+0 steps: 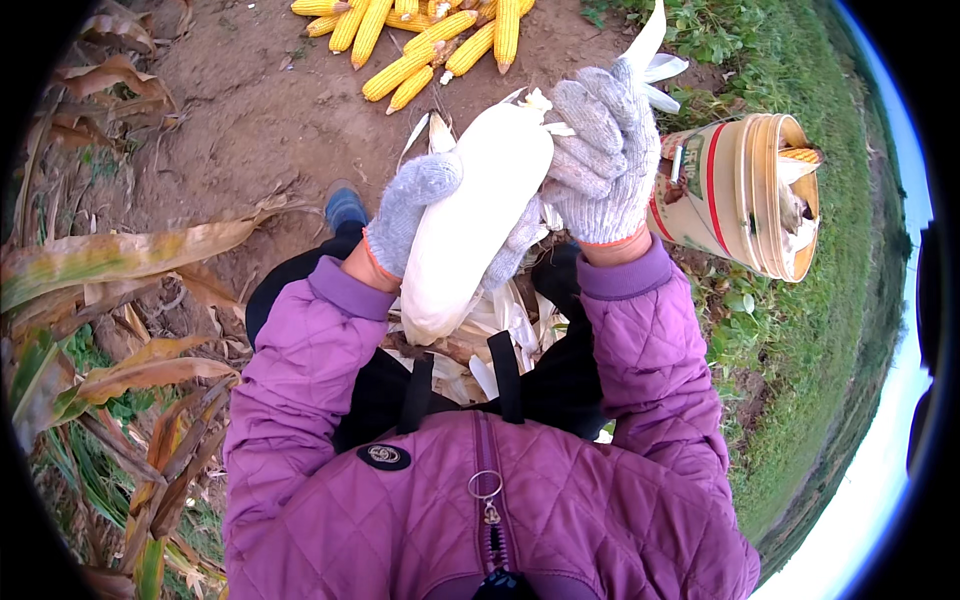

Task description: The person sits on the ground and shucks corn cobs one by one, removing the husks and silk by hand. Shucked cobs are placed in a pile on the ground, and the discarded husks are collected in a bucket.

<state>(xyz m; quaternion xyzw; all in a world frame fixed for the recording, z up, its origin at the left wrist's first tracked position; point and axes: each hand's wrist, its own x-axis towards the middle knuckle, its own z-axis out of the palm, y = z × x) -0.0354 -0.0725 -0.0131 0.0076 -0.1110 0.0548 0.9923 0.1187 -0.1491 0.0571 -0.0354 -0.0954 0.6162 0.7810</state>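
A thick ear of corn (480, 217), still wrapped in pale white husk, is tilted in front of me with its silk end up and to the right. My left hand (412, 199), in a grey knit glove, clasps it, thumb on the near side and fingers coming round the far side. Beside the ear's upper end, my gloved right hand (600, 142) is closed in a fist around strips of corn husk (646, 43), which stick out past the knuckles. Whether the fist also touches the ear is hard to tell.
Several bare yellow corn cobs (442, 37) lie heaped on the soil ahead. To the right a plastic bucket (731, 195) leans with corn and husk inside. Loose husks (510, 315) cover the ground between my legs. Dry corn leaves (142, 247) spread at the left.
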